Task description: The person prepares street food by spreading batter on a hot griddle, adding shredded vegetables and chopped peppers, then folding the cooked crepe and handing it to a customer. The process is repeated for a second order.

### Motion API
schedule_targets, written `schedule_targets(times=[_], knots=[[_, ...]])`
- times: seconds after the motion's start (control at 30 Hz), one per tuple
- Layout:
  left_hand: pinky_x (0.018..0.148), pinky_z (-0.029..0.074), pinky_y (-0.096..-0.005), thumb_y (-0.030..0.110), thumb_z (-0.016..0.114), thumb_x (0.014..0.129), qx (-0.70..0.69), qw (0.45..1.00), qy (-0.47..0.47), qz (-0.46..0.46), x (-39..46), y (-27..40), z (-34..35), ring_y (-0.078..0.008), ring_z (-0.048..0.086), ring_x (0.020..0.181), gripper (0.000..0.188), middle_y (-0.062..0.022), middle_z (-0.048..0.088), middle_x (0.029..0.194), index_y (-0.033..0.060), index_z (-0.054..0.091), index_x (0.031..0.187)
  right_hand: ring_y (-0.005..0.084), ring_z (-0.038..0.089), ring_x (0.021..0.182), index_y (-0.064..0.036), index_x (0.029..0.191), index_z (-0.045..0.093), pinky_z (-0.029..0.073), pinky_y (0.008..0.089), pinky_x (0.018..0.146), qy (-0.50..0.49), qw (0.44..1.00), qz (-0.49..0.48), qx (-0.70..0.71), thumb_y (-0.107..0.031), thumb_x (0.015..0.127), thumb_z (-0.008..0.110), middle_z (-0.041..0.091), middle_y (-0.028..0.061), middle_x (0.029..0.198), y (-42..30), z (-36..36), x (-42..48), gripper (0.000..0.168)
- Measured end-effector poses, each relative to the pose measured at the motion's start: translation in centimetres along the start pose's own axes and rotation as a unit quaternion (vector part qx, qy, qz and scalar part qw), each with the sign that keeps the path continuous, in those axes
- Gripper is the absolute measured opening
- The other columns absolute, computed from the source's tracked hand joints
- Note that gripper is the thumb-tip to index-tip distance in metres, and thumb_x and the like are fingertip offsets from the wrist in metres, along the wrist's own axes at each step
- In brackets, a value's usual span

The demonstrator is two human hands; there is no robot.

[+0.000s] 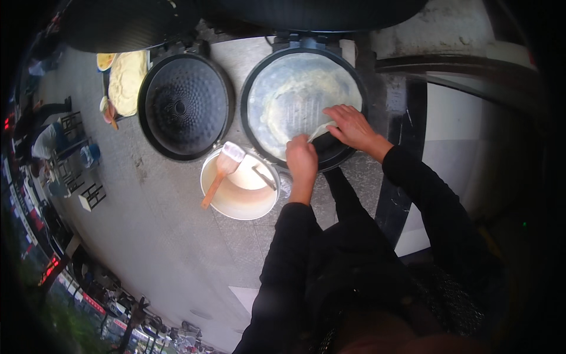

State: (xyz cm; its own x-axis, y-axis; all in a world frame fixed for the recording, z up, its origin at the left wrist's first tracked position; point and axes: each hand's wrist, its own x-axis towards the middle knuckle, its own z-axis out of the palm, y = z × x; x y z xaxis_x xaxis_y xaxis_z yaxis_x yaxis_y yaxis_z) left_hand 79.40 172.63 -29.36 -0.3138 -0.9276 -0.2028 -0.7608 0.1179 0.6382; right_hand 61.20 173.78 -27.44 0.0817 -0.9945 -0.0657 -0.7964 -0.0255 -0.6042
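Observation:
A thin, pale sheet of dough (305, 97) covers most of a round black griddle pan (246, 128). My left hand (302, 157) pinches its near edge at the front of the pan, fingers closed on it. To the right, my right hand (351, 126) grips the same edge, which is lifted and folded between the two hands. Dark pan surface shows beneath the lifted part. Left of my left hand stands a white bucket (241, 205) with pale contents; a wooden-handled brush (226, 166) with a whitened head lies across its rim.
A second round black pan (185, 106) with a dimpled surface stands open at the left. Beyond it are a tray of pale dough (128, 82) and a yellow-filled bowl (105, 61). Large dark lids (128, 22) rise behind the pans. People and stools (93, 196) are farther left.

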Motion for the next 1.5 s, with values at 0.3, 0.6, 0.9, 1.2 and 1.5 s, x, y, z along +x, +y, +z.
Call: schedule_targets(times=[0.3, 0.6, 0.9, 1.2, 1.5], knots=[[0.07, 0.045, -0.0397, 0.001, 0.054, 0.079, -0.047, 0.998, -0.015, 0.036, 0.4, 0.6, -2.5, -0.0343, 0.057, 0.079, 0.017, -0.016, 0.059, 0.083, 0.0038, 0.062, 0.093, 0.0288, 0.054, 0.095, -0.007, 0.112, 0.053, 0.04, 0.039, 0.085, -0.024, 0.996, 0.071, -0.051, -0.006, 0.073, 0.056, 0.059, 0.0107, 0.096, 1.0, 0.1, -0.3, 0.039], [0.075, 0.048, -0.0408, -0.003, 0.05, 0.078, -0.065, 0.992, 0.0, 0.11, 4.6, 4.1, -12.1, -0.0366, 0.059, 0.086, 0.027, -0.0202, 0.062, 0.092, 0.003, 0.061, 0.102, 0.0284, 0.061, 0.079, -0.01, 0.093, 0.063, 0.049, 0.0391, 0.067, 0.089, 0.996, -0.009, -0.004, -0.004, 0.076, 0.054, 0.064, 0.0086, 0.085, -2.2, -8.5, 4.5, 0.02], [0.074, 0.046, -0.0423, -0.008, 0.048, 0.075, -0.023, 0.975, -0.096, 0.201, 2.0, 12.6, -25.6, -0.0376, 0.058, 0.086, 0.036, -0.0221, 0.06, 0.093, 0.0007, 0.055, 0.109, 0.0319, 0.061, 0.082, -0.007, 0.097, 0.064, 0.048, 0.0399, 0.069, -0.03, 0.997, -0.054, 0.052, -0.005, 0.08, 0.054, 0.065, 0.0131, 0.087, -10.9, -22.4, 5.5, 0.02], [0.073, 0.048, -0.0436, 0.0, 0.047, 0.078, -0.051, 0.977, -0.158, 0.131, 7.9, 11.6, -25.3, -0.0405, 0.06, 0.083, 0.034, -0.0246, 0.061, 0.086, 0.0032, 0.057, 0.11, 0.0325, 0.06, 0.09, -0.003, 0.099, 0.063, 0.046, 0.0397, 0.077, -0.149, 0.981, 0.013, 0.122, -0.002, 0.078, 0.05, 0.064, 0.0178, 0.091, -8.2, -22.2, 10.6, 0.025], [0.095, 0.036, -0.043, 0.001, 0.056, 0.075, 0.015, 0.998, 0.024, 0.064, 10.9, 0.3, -17.6, -0.0408, 0.044, 0.111, 0.055, -0.0245, 0.045, 0.121, -0.0002, 0.038, 0.127, 0.0318, 0.049, 0.108, -0.002, 0.108, 0.057, 0.043, 0.0395, 0.087, 0.087, 0.991, 0.081, -0.063, 0.001, 0.075, 0.049, 0.053, 0.0142, 0.116, -2.6, -12.0, 8.9, 0.034]])
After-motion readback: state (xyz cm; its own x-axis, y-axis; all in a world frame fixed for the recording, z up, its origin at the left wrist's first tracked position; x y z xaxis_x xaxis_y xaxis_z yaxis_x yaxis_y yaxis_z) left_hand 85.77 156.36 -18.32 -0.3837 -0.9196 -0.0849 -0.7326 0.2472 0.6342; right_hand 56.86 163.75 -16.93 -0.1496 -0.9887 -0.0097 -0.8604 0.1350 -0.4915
